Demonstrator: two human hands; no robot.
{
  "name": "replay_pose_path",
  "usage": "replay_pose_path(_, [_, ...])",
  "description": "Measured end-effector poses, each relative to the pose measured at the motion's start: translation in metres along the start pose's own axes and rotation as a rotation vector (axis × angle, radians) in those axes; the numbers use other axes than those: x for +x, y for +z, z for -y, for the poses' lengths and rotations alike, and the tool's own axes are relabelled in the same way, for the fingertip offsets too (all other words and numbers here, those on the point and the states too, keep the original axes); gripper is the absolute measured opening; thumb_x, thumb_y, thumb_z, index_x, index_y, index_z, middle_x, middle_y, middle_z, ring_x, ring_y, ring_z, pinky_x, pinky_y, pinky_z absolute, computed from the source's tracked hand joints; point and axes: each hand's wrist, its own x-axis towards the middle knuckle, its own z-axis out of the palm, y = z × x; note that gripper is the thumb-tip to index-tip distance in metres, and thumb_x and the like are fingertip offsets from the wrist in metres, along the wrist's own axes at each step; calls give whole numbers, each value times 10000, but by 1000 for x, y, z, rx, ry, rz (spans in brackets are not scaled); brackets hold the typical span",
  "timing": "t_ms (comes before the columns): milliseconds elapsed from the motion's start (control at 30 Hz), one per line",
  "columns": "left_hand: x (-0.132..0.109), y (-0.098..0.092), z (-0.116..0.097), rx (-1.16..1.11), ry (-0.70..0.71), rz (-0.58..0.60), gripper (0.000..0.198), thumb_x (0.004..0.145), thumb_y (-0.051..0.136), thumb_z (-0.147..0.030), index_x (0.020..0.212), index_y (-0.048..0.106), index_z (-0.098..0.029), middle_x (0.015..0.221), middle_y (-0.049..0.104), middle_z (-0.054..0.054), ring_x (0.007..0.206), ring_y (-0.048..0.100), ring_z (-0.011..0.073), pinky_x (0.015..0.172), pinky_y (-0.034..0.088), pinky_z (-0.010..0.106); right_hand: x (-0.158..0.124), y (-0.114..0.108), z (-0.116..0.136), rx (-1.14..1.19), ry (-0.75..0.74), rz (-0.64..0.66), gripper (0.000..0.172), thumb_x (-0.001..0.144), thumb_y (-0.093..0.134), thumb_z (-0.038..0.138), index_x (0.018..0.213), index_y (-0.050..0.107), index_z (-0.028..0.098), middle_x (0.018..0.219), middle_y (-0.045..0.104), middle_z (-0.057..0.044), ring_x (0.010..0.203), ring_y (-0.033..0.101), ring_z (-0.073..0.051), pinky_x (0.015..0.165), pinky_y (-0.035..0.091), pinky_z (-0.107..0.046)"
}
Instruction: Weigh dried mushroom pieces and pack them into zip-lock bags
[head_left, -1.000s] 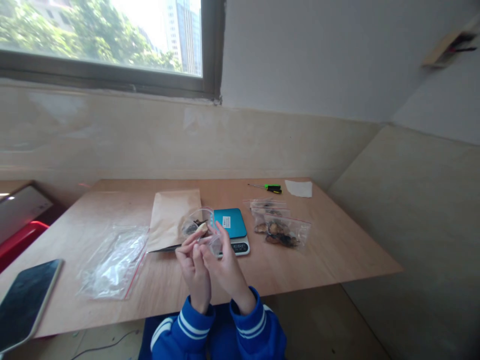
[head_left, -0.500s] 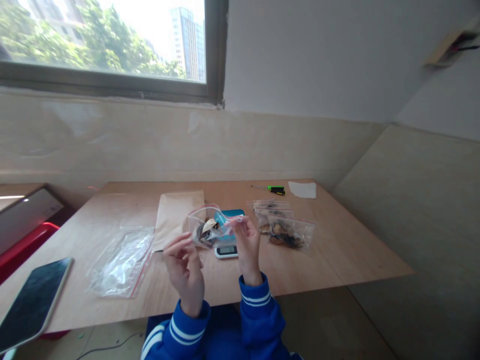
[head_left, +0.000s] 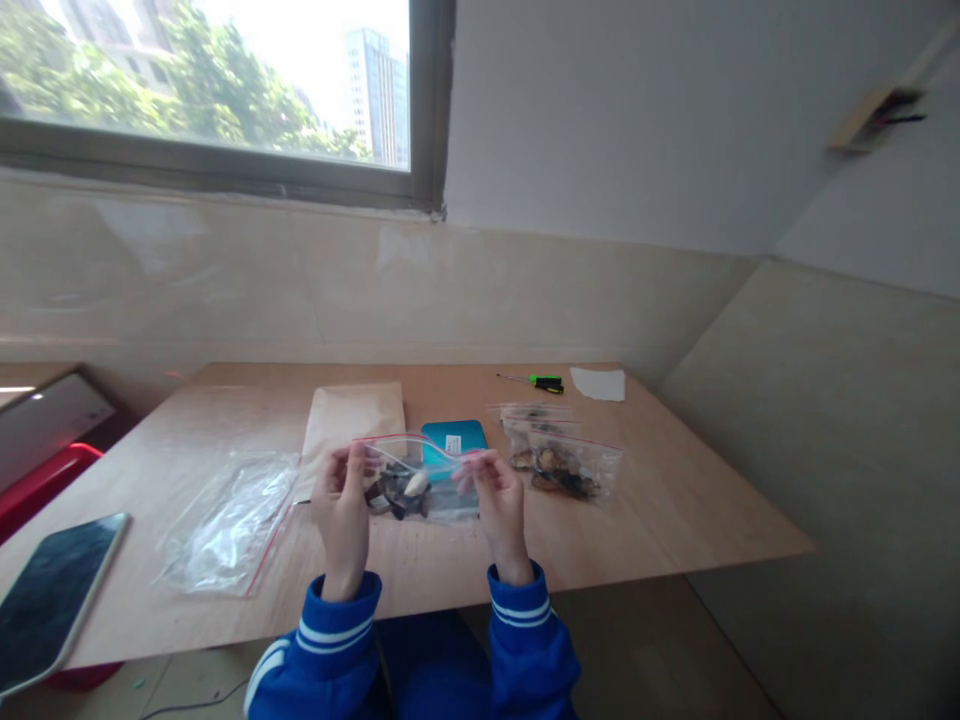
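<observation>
Between my two hands hangs a clear zip bag [head_left: 405, 490] with a red seal line, holding dark and pale dried pieces. My left hand [head_left: 343, 515] pinches its upper left corner. At the other top corner, my right hand [head_left: 501, 505] is closed on the plastic. The seal line bows between the two grips; whether the mouth is sealed I cannot tell. Behind the bag a teal-topped scale [head_left: 466, 432] with a white label shows, its lower part covered by the bag.
Filled zip bags [head_left: 562, 465] lie right of the scale. A paper bag [head_left: 326, 420], empty zip bags [head_left: 225, 530] and a tablet or phone [head_left: 64, 590] lie to the left. Farther back are screwdrivers [head_left: 546, 382] and a white paper piece [head_left: 598, 384].
My left hand has moved left and now grips the bag's corner. The bag is stretched wider and sits lower, uncovering more of the scale's teal top and hiding its display.
</observation>
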Motion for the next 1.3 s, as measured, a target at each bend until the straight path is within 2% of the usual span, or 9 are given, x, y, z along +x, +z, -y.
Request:
replay_pose_path(167, [-16,-12,2,65,24,-151,311,818,609,-485,850,650,-179,701,651,-7,655,623,141,627,496,249,-6,-9,-5,-74,-15,-49,323,859,591,496,777,645,189,576,661,-2,498,514,-118,543,435,-247])
replay_pose_path(400, [-30,-18,9,100,17,67,314,825,594,-488,735,611,-188,659,637,0,645,608,158,634,491,264,-12,-24,-5,-183,-4,-19,311,925,494,463,879,644,194,697,697,-19,577,559,-130,596,464,-250])
replay_pose_path(500, [-32,-16,9,85,11,105,316,832,585,-484,712,597,-192,655,626,-2,665,599,158,663,486,261,-13,-30,-5,-210,-28,-55,312,938,469,449,873,639,197,737,691,-18,598,559,-129,622,473,-251])
replay_pose_path(700, [-38,-12,10,87,-19,107,293,836,580,-481,771,603,-197,695,614,-13,697,584,144,678,470,236,-16,-34,-7,-227,-112,-139,287,922,506,409,764,608,192,729,659,-10,631,570,-131,646,477,-255])
replay_pose_path(900, [-41,-14,8,108,16,32,279,835,585,-472,803,594,-196,722,620,-13,705,593,130,665,473,209,-16,-32,-11,-279,-159,-126,297,928,496,372,700,565,194,677,627,-2,681,602,-149,689,486,-273])
replay_pose_path(1033, [-44,-16,9,117,73,42,269,843,580,-458,801,590,-193,702,627,-11,668,608,129,620,487,205,-16,-31,-13,-484,-221,-129,208,932,494,355,898,616,190,902,674,-56,886,622,-199,825,474,-347])
replay_pose_path(1167, [-47,-11,12,89,107,140,242,847,583,-430,799,596,-192,707,645,-6,671,631,136,614,509,211,-19,-21,-3,-670,-364,42,300,908,567,316,1193,569,225,1201,626,-72,1161,520,-229,1015,359,-404])
replay_pose_path(1233, [-48,-8,13,79,123,194,232,849,581,-420,806,606,-193,727,658,-1,682,636,138,621,517,215,-22,-12,4,-663,-406,168,213,912,578,297,1117,611,251,1141,665,-31,1166,515,-214,1024,338,-377])
replay_pose_path(1300, [-49,-6,14,82,130,235,225,851,581,-414,815,614,-194,740,665,1,687,637,138,624,521,215,-23,-5,10,-642,-433,193,86,906,596,285,968,648,253,987,709,1,1093,554,-204,983,344,-354])
